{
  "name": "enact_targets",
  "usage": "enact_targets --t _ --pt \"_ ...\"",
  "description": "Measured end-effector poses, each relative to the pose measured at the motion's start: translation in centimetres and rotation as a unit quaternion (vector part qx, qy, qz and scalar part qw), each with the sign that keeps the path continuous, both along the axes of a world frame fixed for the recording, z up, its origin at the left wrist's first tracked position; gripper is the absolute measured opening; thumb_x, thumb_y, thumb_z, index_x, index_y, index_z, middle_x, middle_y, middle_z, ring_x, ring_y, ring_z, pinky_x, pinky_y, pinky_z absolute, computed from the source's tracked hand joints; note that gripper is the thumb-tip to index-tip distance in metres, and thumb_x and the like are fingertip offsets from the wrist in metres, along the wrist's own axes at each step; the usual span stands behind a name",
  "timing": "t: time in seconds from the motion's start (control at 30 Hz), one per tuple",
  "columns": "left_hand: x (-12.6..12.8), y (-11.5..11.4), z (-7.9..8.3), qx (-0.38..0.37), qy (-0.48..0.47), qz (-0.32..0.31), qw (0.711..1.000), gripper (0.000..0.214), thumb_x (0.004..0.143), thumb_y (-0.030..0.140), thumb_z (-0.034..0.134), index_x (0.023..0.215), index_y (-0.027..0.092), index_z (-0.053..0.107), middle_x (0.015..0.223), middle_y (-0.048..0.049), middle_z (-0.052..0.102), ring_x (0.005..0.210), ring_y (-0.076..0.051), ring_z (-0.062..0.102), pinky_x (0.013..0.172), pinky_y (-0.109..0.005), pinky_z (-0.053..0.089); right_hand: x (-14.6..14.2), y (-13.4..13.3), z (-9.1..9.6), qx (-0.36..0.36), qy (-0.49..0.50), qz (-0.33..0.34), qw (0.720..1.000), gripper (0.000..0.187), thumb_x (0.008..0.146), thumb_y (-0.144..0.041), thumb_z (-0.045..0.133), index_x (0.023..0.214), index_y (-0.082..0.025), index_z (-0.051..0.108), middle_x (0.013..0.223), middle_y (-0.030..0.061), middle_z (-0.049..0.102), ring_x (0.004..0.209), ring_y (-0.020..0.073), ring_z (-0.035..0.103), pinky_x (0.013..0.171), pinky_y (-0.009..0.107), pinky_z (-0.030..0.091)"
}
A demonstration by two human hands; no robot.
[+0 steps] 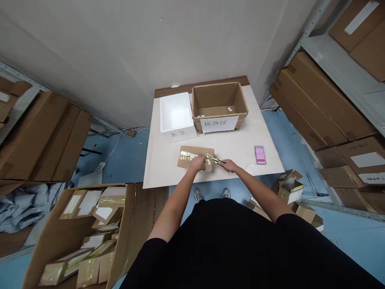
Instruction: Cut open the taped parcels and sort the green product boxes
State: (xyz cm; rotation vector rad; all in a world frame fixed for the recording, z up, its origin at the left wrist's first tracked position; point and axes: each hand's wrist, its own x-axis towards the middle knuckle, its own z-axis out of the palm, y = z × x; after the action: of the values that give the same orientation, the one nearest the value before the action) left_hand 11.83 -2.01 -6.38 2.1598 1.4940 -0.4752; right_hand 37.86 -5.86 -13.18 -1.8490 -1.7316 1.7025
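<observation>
A small brown cardboard box (184, 161) lies on the white table (156, 168), with shiny clear tape along its top. My left hand (197, 162) rests on the box near its right half, fingers bent against the tape. In my right hand (229, 165) is a box cutter (219, 161) with a dark handle and a touch of yellow. Its tip meets the taped right end of the box. My right fingers are wrapped round the handle. Whether the left fingers grip an edge of the tape is too small to see.
Behind stand a white foam box (180, 131) and an open labelled carton (221, 86). A pink blurred item (260, 155) lies at the right. On the floor at left, a large carton (132, 224) holds several parcels. Opened boxes (290, 190) lie at right; shelves flank both sides.
</observation>
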Motion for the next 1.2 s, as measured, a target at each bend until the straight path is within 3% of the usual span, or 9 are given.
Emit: enact_targets --t 0.13,0.3,0.43,0.6,0.8,0.9,1.2 --pt "0.1 0.2 0.3 -0.005 0.004 -0.006 1.0 0.082 0.065 0.034 0.099 0.134 0.027 0.054 0.142 -0.0132 0.061 0.127 -0.035 0.067 0.103 -0.042 0.054 -0.5 -1.1 -1.3 -0.027 0.071 -0.052 0.996 0.054 0.101 -0.075 0.056 0.085 -0.023 0.057 0.053 -0.0047 0.059 0.039 0.0124 0.052 0.047 0.024 0.043" --pt "0.4 0.3 0.5 -0.009 0.02 -0.014 1.0 0.082 0.065 0.034 0.099 0.133 0.026 0.054 0.141 -0.0136 0.061 0.124 -0.035 0.068 0.101 -0.041 0.055 -0.4 -1.1 -1.3 -0.036 0.082 -0.052 0.995 0.058 0.096 -0.08 0.058 0.085 -0.023 0.057 0.051 -0.0048 0.058 0.039 0.012 0.051 0.045 0.023 0.042" --pt "0.3 0.0 0.6 -0.001 0.019 -0.015 1.0 0.083 0.065 0.036 0.1 0.133 0.026 0.053 0.14 -0.0133 0.062 0.125 -0.035 0.068 0.101 -0.041 0.055 0.3 -0.7 -0.3 -0.036 0.049 -0.025 0.998 0.06 0.094 -0.082 0.059 0.081 -0.023 0.056 0.05 -0.0053 0.056 0.039 0.0113 0.049 0.045 0.023 0.041" --pt "0.1 -0.1 0.2 0.005 0.004 -0.018 1.0 0.088 0.064 0.034 0.101 0.137 0.026 0.051 0.145 -0.0164 0.06 0.131 -0.037 0.066 0.104 -0.043 0.053 0.2 0.4 2.2 0.024 -0.018 -0.018 0.999 0.06 0.098 -0.08 0.05 0.081 -0.023 0.058 0.055 -0.004 0.06 0.043 0.0126 0.054 0.052 0.025 0.043" --pt "0.1 0.0 -0.4 0.006 -0.011 -0.033 0.999 0.093 0.067 0.033 0.099 0.145 0.024 0.049 0.147 -0.0188 0.06 0.134 -0.037 0.064 0.106 -0.043 0.053 -1.3 2.4 3.9 0.044 -0.157 0.061 0.985 0.068 0.095 -0.087 0.048 0.08 -0.022 0.064 0.058 -0.0012 0.063 0.048 0.0151 0.061 0.056 0.026 0.04" --pt "0.2 0.1 -0.6 0.004 -0.012 -0.034 0.999 0.097 0.067 0.035 0.099 0.148 0.023 0.047 0.146 -0.0213 0.062 0.135 -0.038 0.063 0.108 -0.044 0.053 -0.9 1.7 3.8 0.025 -0.157 0.066 0.985 0.069 0.094 -0.087 0.049 0.081 -0.022 0.065 0.056 -0.0013 0.062 0.048 0.0154 0.061 0.056 0.026 0.041" --pt "0.4 -0.2 -0.8 -0.01 -0.014 -0.043 0.999 0.107 0.065 0.033 0.1 0.155 0.023 0.043 0.15 -0.023 0.062 0.138 -0.041 0.06 0.109 -0.047 0.052 -0.9 -1.7 3.2 -0.011 -0.094 -0.012 0.995 0.071 0.092 -0.09 0.047 0.073 -0.022 0.057 0.054 -0.0025 0.059 0.043 0.0128 0.055 0.051 0.025 0.042"
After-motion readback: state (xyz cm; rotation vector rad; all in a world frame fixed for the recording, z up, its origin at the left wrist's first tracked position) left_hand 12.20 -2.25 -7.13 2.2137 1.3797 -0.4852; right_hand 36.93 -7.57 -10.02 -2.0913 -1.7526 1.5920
